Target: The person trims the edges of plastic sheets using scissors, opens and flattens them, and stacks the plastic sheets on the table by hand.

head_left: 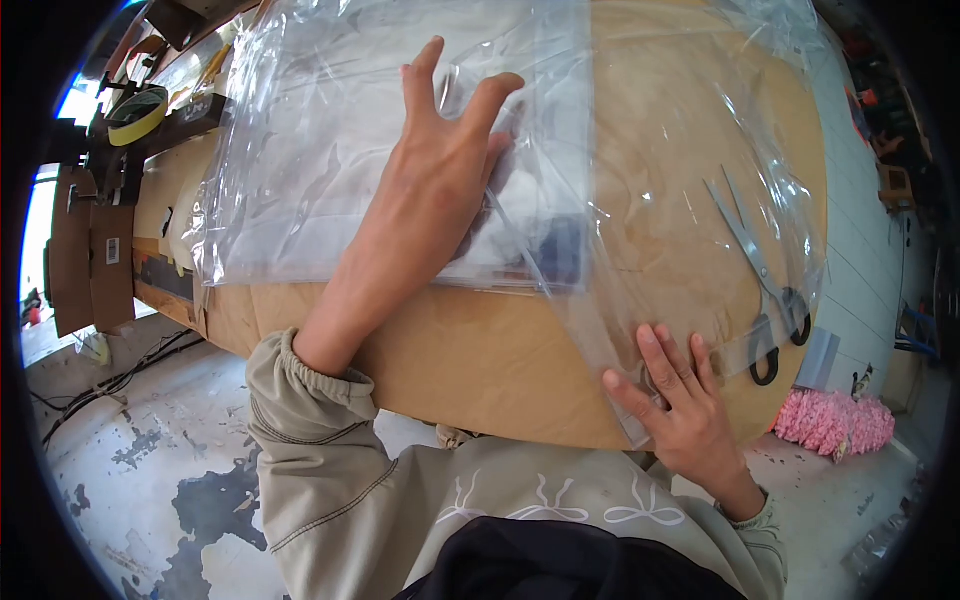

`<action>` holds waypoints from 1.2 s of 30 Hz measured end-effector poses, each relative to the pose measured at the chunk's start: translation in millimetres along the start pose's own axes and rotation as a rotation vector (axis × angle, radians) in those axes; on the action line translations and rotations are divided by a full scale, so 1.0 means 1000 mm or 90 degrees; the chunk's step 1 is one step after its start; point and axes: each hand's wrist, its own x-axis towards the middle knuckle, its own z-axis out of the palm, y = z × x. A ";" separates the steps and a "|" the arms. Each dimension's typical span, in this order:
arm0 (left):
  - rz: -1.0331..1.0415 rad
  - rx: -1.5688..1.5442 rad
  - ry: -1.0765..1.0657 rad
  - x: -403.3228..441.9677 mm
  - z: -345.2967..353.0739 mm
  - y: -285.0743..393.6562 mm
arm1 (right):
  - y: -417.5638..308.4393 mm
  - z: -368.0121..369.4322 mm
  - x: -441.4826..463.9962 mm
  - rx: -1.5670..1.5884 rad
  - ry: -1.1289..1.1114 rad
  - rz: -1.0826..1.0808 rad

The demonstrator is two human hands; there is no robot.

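My left hand [435, 180] is over a stack of clear plastic bags [330, 200], its fingers spread and partly curled. Beneath and beside it, something white and dark shows through the plastic, too blurred by glare to name. My right hand [680, 405] lies with fingers stretched out on the near corner of a clear plastic sheet [660, 230]. This sheet spreads over the right side of the brown-covered table [470, 350]. Scissors [755, 262] with black handles lie partly open near the right edge; I cannot tell whether they are over or under the plastic.
A tape roll [138, 116] hangs among dark fittings at the left, above a cardboard box [92, 250]. Cables [120, 375] run along the floor below. Beyond the table's right edge are a pink fluffy bundle [835, 422] and a grey piece [818, 358].
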 end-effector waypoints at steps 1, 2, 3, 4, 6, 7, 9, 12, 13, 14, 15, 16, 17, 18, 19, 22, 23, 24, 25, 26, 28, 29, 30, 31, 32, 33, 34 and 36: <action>0.002 -0.008 0.009 -0.001 0.002 -0.001 | 0.003 -0.002 -0.003 0.006 -0.023 0.000; 0.005 -0.015 0.019 -0.001 0.004 -0.004 | 0.005 -0.003 -0.005 0.011 -0.043 -0.001; 0.009 -0.022 0.029 -0.001 0.005 -0.005 | 0.005 -0.007 -0.004 0.040 -0.064 0.006; 0.031 -0.002 0.032 -0.003 0.000 -0.002 | 0.005 -0.013 -0.002 0.069 -0.085 0.014; 0.082 0.042 0.037 -0.005 -0.019 0.012 | 0.009 -0.017 -0.001 0.082 -0.106 0.014; 0.126 0.112 0.010 -0.007 -0.027 0.020 | 0.009 -0.015 -0.002 0.073 -0.108 0.008; 0.317 -0.027 -0.197 -0.021 -0.032 0.038 | 0.008 -0.010 -0.005 0.082 -0.095 0.008; 0.374 -0.069 -0.438 -0.041 -0.008 0.053 | 0.010 -0.003 -0.007 0.087 -0.055 0.006; 0.373 -0.047 -0.436 -0.044 -0.006 0.053 | 0.009 0.000 -0.008 0.067 -0.042 0.000; 0.372 -0.023 -0.434 -0.044 -0.006 0.053 | 0.008 0.002 -0.009 0.047 -0.027 -0.009; 0.371 0.004 -0.431 -0.044 -0.006 0.054 | 0.006 0.003 -0.009 0.045 -0.023 0.001; 0.370 0.023 -0.420 -0.046 -0.006 0.056 | 0.004 0.004 -0.009 0.042 -0.018 0.009; 0.370 0.044 -0.406 -0.047 -0.004 0.057 | 0.004 0.004 -0.008 0.035 -0.011 0.016; 0.370 0.065 -0.392 -0.049 -0.002 0.058 | 0.002 0.005 -0.008 0.029 0.008 0.021; 0.376 0.071 -0.365 -0.051 0.000 0.058 | 0.000 0.008 -0.008 0.023 0.026 0.026; 0.411 0.095 -0.259 -0.056 0.010 0.056 | -0.005 0.012 -0.009 0.039 0.134 0.022; 0.433 0.110 -0.207 -0.057 0.013 0.055 | -0.006 0.013 -0.008 0.050 0.181 0.013; 0.456 0.130 -0.151 -0.056 0.014 0.055 | -0.004 0.017 -0.007 0.036 0.249 -0.018; 0.465 0.117 -0.113 -0.053 0.012 0.057 | 0.000 0.024 -0.008 0.023 0.319 -0.051; 0.475 0.103 -0.075 -0.051 0.011 0.062 | 0.002 0.022 -0.005 0.010 0.388 -0.083; 0.498 0.088 -0.005 -0.046 0.007 0.069 | 0.006 0.000 -0.003 -0.017 0.439 -0.149; 0.509 0.084 0.028 -0.044 0.006 0.074 | 0.008 -0.011 -0.003 -0.030 0.462 -0.177; 0.521 0.079 0.060 -0.041 0.003 0.077 | 0.012 -0.018 -0.003 -0.039 0.494 -0.187; 0.565 0.134 0.126 -0.034 -0.003 0.077 | 0.016 -0.024 -0.004 -0.048 0.524 -0.196; 0.536 0.164 0.144 -0.028 -0.006 0.070 | 0.020 -0.030 -0.005 -0.055 0.554 -0.205; 0.506 0.193 0.161 -0.025 -0.006 0.059 | 0.028 -0.038 -0.008 -0.082 0.581 -0.212; 0.476 0.220 0.177 -0.020 -0.011 0.048 | 0.041 -0.043 -0.013 -0.107 0.598 -0.211; 0.418 0.257 0.164 -0.005 -0.035 0.021 | 0.065 -0.054 -0.018 -0.155 0.632 -0.206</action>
